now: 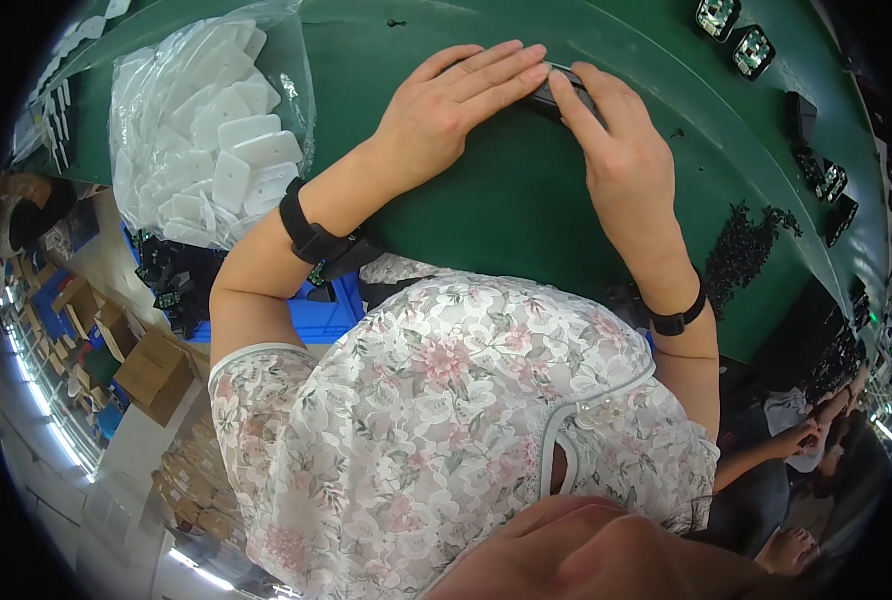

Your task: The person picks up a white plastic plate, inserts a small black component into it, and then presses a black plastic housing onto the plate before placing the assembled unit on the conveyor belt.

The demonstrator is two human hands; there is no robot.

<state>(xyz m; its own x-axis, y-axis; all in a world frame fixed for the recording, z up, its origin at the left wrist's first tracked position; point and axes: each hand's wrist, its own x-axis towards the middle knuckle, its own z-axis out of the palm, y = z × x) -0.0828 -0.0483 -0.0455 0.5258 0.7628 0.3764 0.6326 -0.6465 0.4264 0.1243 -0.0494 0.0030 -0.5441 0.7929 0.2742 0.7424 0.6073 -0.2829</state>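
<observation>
On the green work surface, far from my body, lies a flat black rectangular case with a grey edge, mostly covered by my fingers. My left hand lies over its left part, its long fingers stretched together across the top. At the right end, my right hand grips the case between thumb and fingers. The fingertips of both hands nearly meet on its upper face. What lies under the left palm is hidden. Each wrist wears a black band.
A clear plastic bag of white plates lies at left. A heap of small black parts sits at right. Black housings with circuit boards stand at far right. Below the table's left edge is a blue bin. Another person's hand shows lower right.
</observation>
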